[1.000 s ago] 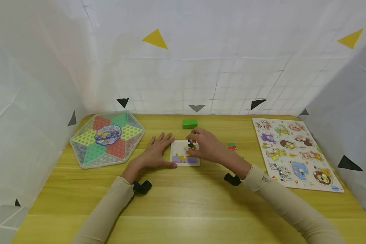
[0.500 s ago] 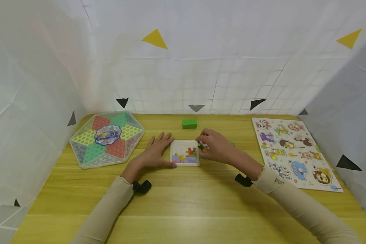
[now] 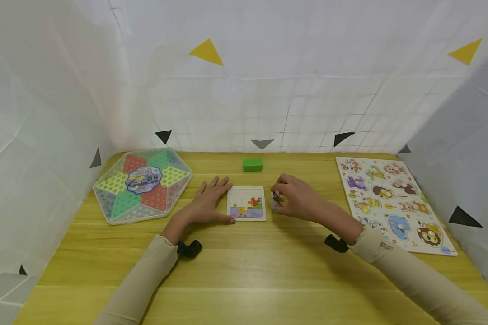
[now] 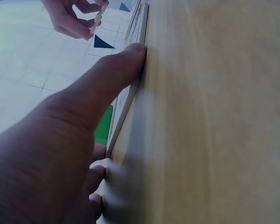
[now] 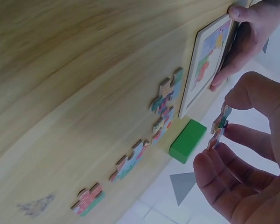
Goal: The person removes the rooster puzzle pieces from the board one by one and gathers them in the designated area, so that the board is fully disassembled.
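My left hand (image 3: 206,205) lies with its fingers spread along the left side of a small white-framed jigsaw tray (image 3: 239,196), its thumb at the near left corner. Along the tray's lower part sit several joined pieces in purple, yellow and red (image 3: 254,203); its upper part is bare. Just right of the tray, my right hand (image 3: 298,198) pinches a colourful jigsaw piece (image 5: 220,125) between thumb and fingers, raised above the table. Several loose jigsaw pieces (image 5: 129,159) lie on the table in the right wrist view, mostly hidden by my right hand in the head view.
A green block (image 3: 253,165) stands behind the tray. At left lies a hexagonal Chinese checkers board (image 3: 171,192); at right, a board of animal puzzle pieces (image 3: 404,246). White sheeting (image 3: 244,104) walls the table's back and sides.
My right hand has drawn back rightward from over the tray with the jigsaw piece in its fingers, uncovering the pieces at the tray's lower right. My left hand stays put.
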Tool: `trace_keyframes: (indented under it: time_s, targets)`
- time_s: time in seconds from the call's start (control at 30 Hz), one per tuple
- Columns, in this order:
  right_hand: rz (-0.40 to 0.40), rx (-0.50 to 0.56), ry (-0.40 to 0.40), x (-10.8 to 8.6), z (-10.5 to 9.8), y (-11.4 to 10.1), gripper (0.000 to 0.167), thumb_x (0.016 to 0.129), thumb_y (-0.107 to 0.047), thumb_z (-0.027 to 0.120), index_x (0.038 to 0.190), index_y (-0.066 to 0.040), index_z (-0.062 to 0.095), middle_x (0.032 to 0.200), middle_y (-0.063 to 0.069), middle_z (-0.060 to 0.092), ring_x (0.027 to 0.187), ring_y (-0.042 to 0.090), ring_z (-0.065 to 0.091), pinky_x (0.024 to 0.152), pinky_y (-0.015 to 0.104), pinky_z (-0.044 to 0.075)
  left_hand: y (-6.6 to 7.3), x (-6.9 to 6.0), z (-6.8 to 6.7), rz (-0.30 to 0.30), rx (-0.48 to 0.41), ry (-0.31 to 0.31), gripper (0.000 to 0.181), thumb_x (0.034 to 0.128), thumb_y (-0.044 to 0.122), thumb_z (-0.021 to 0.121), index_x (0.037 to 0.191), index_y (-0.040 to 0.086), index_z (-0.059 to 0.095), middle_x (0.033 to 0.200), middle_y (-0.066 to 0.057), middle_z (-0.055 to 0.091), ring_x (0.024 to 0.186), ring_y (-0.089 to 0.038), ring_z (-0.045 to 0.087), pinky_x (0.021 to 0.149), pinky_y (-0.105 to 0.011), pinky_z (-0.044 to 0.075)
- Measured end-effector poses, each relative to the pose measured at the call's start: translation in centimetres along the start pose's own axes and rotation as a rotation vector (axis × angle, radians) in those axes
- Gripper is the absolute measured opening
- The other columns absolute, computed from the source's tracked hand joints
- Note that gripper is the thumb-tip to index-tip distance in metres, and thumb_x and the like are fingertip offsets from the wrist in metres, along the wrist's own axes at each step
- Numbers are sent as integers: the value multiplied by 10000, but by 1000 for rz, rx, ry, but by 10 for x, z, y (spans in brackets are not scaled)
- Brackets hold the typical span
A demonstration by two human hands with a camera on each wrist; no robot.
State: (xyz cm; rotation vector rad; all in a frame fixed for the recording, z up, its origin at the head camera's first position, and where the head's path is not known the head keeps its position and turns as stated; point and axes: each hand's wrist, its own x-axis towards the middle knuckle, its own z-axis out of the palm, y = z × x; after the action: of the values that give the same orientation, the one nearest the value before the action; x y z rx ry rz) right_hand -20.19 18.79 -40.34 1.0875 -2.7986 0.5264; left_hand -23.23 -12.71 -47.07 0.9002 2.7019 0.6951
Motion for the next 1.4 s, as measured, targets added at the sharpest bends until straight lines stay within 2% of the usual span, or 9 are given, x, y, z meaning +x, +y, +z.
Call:
trace_keyframes:
  time_s: [0.27, 0.5, 0.83, 1.1, 1.4]
  targets:
    - [1, -32, -18, -10, -1, 8, 358, 783, -135, 819, 1109, -12, 733, 1016, 88, 592, 815, 163, 542, 677, 335, 492, 1, 0, -1, -4, -6, -4, 1122, 759, 682, 748, 1607, 151, 241, 1674, -41, 86, 1525, -287, -34, 1185, -540, -54]
    - [36, -31, -41, -19, -2, 14, 403, 771, -143, 823, 1138, -5, 729, 1018, 75, 587, 820, 161, 543, 695, 340, 496, 0, 0, 0, -5, 1, 6, 1129, 752, 680, 757, 1606, 145, 247, 1673, -53, 97, 1526, -294, -21, 1184, -554, -45]
    - [55, -54, -47, -28, 1, 21, 315, 790, -139, 800, 1076, -30, 724, 995, 77, 597, 770, 141, 513, 665, 316, 478, 0, -1, 0, -8, -2, -2, 1133, 755, 687, 751, 1608, 147, 237, 1675, -48, 85, 1525, -295, -26, 1183, -554, -52]
    - [79, -79, -67, -34, 5, 24, 378, 786, -180, 828, 1114, -27, 721, 996, 69, 598, 774, 143, 523, 666, 315, 490, 1, 0, 1, -4, 0, -1, 1130, 759, 686, 746, 1608, 143, 236, 1674, -56, 91, 1525, -297, -28, 1184, -549, -52]
    - [85, -91, -96, -36, 12, 28, 272, 788, -155, 806, 1032, -67, 725, 961, 64, 592, 753, 137, 522, 660, 311, 492, 0, 0, 1, 1, -1, 7, 1136, 750, 686, 755, 1608, 151, 237, 1675, -52, 94, 1525, -291, -28, 1185, -541, -56]
